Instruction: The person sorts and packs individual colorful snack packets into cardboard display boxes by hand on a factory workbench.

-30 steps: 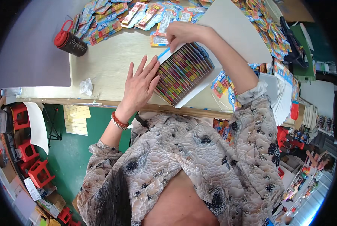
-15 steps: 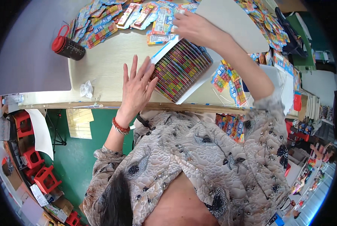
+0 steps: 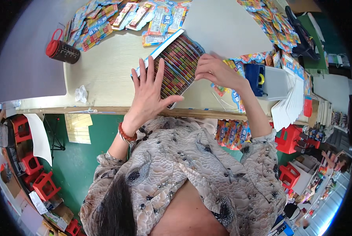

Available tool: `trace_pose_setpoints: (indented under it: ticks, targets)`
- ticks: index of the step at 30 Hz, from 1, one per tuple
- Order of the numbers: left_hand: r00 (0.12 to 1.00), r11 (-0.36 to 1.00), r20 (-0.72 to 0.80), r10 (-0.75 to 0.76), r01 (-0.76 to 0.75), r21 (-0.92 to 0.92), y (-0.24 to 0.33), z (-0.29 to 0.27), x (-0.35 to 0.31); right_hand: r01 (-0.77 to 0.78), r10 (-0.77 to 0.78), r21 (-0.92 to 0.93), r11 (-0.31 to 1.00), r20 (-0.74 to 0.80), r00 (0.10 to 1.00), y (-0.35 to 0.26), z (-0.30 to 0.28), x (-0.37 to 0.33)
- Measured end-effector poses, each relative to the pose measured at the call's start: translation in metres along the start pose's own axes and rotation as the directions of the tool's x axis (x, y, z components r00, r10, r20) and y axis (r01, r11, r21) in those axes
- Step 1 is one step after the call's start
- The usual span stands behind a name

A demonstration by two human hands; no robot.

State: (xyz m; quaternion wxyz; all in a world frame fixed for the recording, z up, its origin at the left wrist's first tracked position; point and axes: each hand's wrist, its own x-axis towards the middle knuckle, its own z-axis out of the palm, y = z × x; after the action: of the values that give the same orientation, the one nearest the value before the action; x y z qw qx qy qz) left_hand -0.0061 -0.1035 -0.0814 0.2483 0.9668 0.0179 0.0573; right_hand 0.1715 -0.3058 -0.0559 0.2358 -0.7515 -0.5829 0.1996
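Note:
A white cardboard box (image 3: 169,44) stands at a slant near the table's front edge. Thin colourful packs (image 3: 180,61), set on edge in tight rows, fill it. My left hand (image 3: 149,92) spreads its fingers over the box's left side, the thumb by its near corner; nothing is gripped in it. Beside the box's right edge, my right hand (image 3: 219,72) has its fingers curled together. What they pinch, if anything, is hidden. Several loose flat packs (image 3: 160,23) lie on the table just beyond the box.
A dark bottle with a red lid (image 3: 63,52) lies at the left, near crumpled clear plastic (image 3: 81,94). At the right are a blue tape dispenser (image 3: 255,78) and a fan of white sheets (image 3: 289,100). More packs (image 3: 276,29) are heaped at the far right.
My right hand has come down from the packs beyond the box to its right edge. My left hand has spread its fingers wider. The white flap at the box's right no longer shows.

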Motion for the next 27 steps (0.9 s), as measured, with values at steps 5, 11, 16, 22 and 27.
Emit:
trace_pose_setpoints:
  ticks: [5, 11, 16, 22, 27]
  targets:
    - [0.999, 0.999, 0.015, -0.029, 0.029, -0.023, 0.001, 0.004, -0.001, -0.047, 0.047, -0.004, 0.999, 0.111, 0.993, 0.008, 0.002, 0.008]
    - [0.996, 0.995, 0.055, -0.075, 0.078, -0.057, -0.003, 0.006, -0.001, -0.097, 0.096, -0.036, 0.995, -0.03, 0.995, 0.003, 0.009, 0.002]
    - [0.997, 0.996, 0.046, -0.065, 0.068, -0.056, 0.003, 0.002, -0.002, -0.09, 0.09, -0.025, 0.996, -0.011, 0.996, -0.004, 0.001, 0.001]
    - [0.994, 0.994, -0.11, -0.026, 0.014, -0.105, 0.039, -0.008, -0.023, 0.046, -0.055, 0.097, 0.994, 0.085, 0.995, -0.019, 0.003, 0.001]
    - [0.996, 0.861, 0.081, -0.04, 0.076, -0.503, 0.031, 0.013, -0.034, -0.04, 0.026, 0.117, 0.992, 0.124, 0.992, -0.021, 0.009, 0.003]
